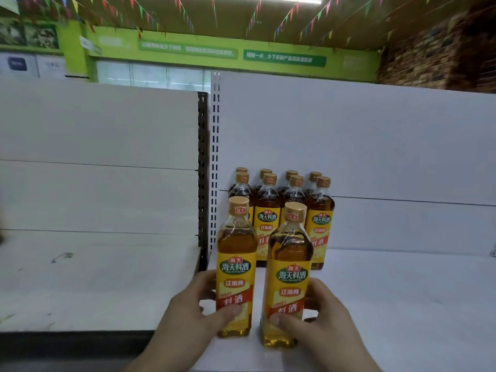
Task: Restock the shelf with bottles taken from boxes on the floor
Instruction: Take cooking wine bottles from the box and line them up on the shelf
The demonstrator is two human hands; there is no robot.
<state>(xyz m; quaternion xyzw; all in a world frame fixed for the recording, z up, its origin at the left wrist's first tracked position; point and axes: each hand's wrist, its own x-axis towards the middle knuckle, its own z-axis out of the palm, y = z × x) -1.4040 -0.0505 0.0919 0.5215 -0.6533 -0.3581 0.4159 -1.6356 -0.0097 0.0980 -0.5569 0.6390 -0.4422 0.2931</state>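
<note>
Two hands each hold one bottle at six o'clock of the head view, close to the front edge of the white shelf (389,291). The left hand (188,307) grips the left bottle (236,267) low on its yellow label, with the thumb (228,312) across the front and the other fingers curled round behind. The right hand (322,318) grips the right bottle (288,280) in the same way, its thumb (279,320) pressed on the label's lower front.

Both bottles are upright and filled with amber liquid under tan caps. They stand side by side with a narrow gap between them, and their bases seem to meet the shelf board (the blur there leaves contact uncertain).

At twelve o'clock from the pair, the stocked bottles (320,221) stand further back, eight in two rows of four near the white back panel (362,146). The left bottle partly covers the leftmost of them.

A slotted upright (214,157) rises at eleven o'clock from the held pair. Beyond it, at nine o'clock, lies the scuffed neighbouring bay (94,285). At the top of the frame, a green sign band (284,59) runs across under coloured pennants (308,20).
</note>
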